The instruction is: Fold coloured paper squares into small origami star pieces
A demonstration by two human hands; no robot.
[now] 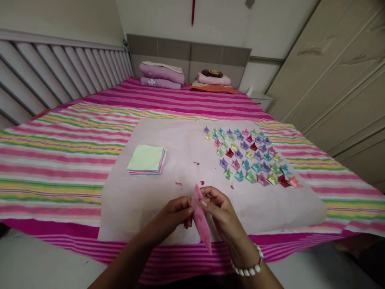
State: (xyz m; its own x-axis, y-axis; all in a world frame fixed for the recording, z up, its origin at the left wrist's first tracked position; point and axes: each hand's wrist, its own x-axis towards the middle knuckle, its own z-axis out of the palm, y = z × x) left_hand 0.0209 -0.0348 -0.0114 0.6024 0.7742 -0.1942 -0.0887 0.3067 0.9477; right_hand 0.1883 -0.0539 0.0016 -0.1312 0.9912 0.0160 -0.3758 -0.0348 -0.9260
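A pink sheet of folded origami paper (pixel 201 222) is held up between my two hands, above the near edge of the white mat. It is long and narrow, with a pointed end at the top and another at the bottom. My left hand (pixel 179 210) pinches its left edge between thumb and fingers. On the other side, the thumb and fingers of my right hand (pixel 218 206) are closed on its upper right edge. A white beaded bracelet (pixel 249 271) circles my right wrist.
Rows of small folded paper boats (pixel 246 154) in many colours cover the mat's right side. A stack of square coloured paper (pixel 146 158) lies at left on the white mat (pixel 120 208). Red paper scraps (pixel 202 183) lie ahead of my hands. The striped bed (pixel 54 160) extends to folded bedding (pixel 162 74).
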